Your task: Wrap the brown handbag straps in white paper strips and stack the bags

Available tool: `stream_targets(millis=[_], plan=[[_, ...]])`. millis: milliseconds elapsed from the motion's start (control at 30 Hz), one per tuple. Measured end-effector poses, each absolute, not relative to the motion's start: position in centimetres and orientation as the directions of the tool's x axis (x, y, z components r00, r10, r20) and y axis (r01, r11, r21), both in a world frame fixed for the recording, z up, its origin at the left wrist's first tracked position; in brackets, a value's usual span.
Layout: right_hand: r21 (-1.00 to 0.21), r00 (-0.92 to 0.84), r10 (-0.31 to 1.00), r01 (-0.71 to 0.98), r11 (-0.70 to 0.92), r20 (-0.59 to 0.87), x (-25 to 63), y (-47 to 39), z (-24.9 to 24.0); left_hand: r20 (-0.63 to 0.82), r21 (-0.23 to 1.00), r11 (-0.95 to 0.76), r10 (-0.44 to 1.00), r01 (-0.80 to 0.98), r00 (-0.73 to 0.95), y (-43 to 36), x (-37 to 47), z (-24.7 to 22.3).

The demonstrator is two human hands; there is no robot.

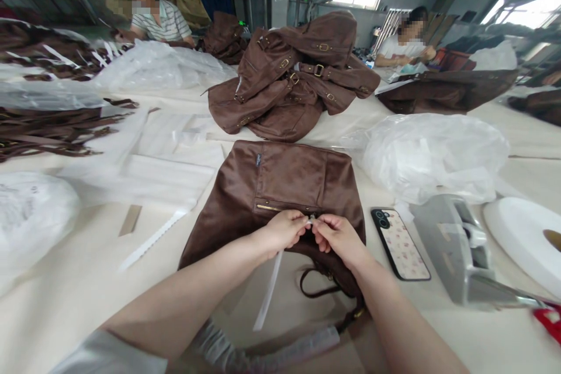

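A brown leather-look bag (291,178) lies on the table in front of me, with a gold zipper (267,207) across its front panel. My left hand (287,231) and my right hand (336,234) meet above the bag, just below the zipper line. Both are closed in a pinch, fingertips nearly touching, around a small whitish bit of a narrow white strip (270,292). The strip's long end hangs below my left hand. What lies under the fingertips is partly hidden. The bag's strap, with a clear plastic wrap (302,347) around part of it, curves towards me.
Brown bags (284,82) are heaped behind. To the right are a phone (401,243), a grey tape dispenser (451,251), a white roll (521,239) and crumpled plastic (433,155). Brown straps (56,128) lie left. Two people (162,20) sit across the table.
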State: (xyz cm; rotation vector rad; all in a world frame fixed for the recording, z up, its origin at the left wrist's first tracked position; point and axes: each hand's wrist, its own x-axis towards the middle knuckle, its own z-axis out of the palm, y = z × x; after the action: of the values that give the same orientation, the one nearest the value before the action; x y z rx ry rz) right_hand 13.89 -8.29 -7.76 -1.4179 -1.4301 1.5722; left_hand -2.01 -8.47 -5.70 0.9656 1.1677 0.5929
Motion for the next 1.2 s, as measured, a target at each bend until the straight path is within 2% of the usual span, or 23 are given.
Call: stream_targets(millis=[200,467,600,667,733,800,833,867,900,1000,1033,1100,1133,1200], plan=[[-0.944,-0.292,0.909,0.236,-0.231,-0.296,13.9,-8.3,-7.7,-0.548,0.786,0.618,0.701,-0.005,0.457,-8.1,-2.4,-6.3],[-0.958,-0.26,0.94,0.242,-0.157,-0.219,13.9,-8.3,-7.6,-0.623,0.557,0.821,0.512,-0.123,0.592,-7.8,-2.6,-5.9],[-0.907,-0.234,0.908,0.329,-0.262,-0.347,13.9,-8.2,-7.7,-0.547,0.465,0.877,0.389,-0.118,0.741,-7.8,-3.0,-5.3],[-0.884,-0.217,0.902,0.379,-0.274,-0.373,14.0,-8.2,-7.4,-0.516,0.51,0.859,0.347,-0.045,0.783,-7.9,-3.1,-5.0],[-0.891,-0.174,0.94,0.406,-0.204,-0.294,14.4,-8.4,-6.6,-0.537,0.667,0.743,0.432,0.052,0.725,-8.0,-3.2,-4.7],[-0.898,-0.119,0.98,0.429,-0.093,-0.158,15.3,-8.8,-5.3,-0.496,0.858,0.471,0.663,0.203,0.56,-7.9,-3.4,-4.4],[-0.891,-0.114,0.989,0.453,-0.035,-0.097,15.9,-9.1,-4.6,-0.413,0.903,0.289,0.788,0.319,0.456,-7.7,-3.7,-4.2],[-0.873,-0.14,0.988,0.487,0.018,-0.058,16.4,-9.6,-4.0,-0.302,0.884,0.118,0.883,0.453,0.36,-7.5,-4.1,-3.9],[-0.844,-0.206,0.977,0.532,0.069,-0.05,16.9,-10.1,-3.4,-0.188,0.808,-0.012,0.942,0.588,0.278,-7.3,-4.5,-3.6],[-0.673,-0.477,0.865,0.691,0.262,-0.154,17.3,-12.1,-2.4,0.138,0.528,-0.202,0.979,0.825,0.151,-7.0,-5.3,-2.5],[-0.585,-0.522,0.832,0.74,0.331,-0.189,17.0,-12.9,-2.4,0.234,0.471,-0.264,0.957,0.842,0.169,-7.2,-5.3,-2.2],[-0.365,-0.527,0.812,0.829,0.425,-0.251,15.6,-14.3,-2.7,0.357,0.392,-0.447,0.88,0.805,0.315,-8.1,-4.7,-1.9],[-0.267,-0.507,0.816,0.857,0.442,-0.278,14.6,-14.8,-3.0,0.364,0.36,-0.543,0.831,0.759,0.421,-8.7,-4.2,-2.2],[-0.185,-0.481,0.809,0.877,0.443,-0.337,12.8,-15.4,-3.5,0.289,0.318,-0.676,0.737,0.665,0.611,-9.8,-3.2,-3.4]])
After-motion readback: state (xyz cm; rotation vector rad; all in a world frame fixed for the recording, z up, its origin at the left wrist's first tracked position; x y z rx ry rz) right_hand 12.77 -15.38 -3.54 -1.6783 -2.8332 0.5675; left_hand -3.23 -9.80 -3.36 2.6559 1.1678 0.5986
